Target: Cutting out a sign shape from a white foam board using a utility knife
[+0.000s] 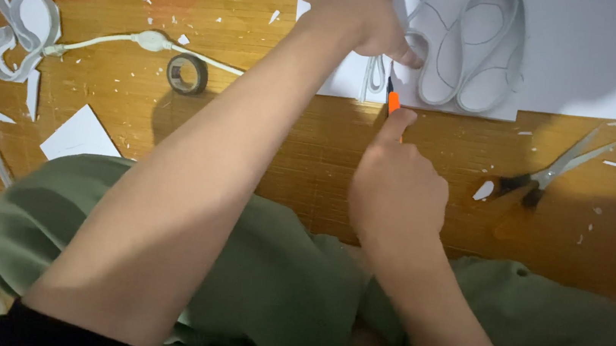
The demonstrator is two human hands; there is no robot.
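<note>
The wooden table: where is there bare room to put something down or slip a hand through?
Bare wood shows between the tape roll and the right hand, and between that hand and the scissors. Crowded spots: the white sheet under the left hand, and the far left with paper strips and a white cable.

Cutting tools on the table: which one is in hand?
The orange craft knife, gripped by the right hand at the white sheet's edge. The scissors lie untouched to the right.
</note>
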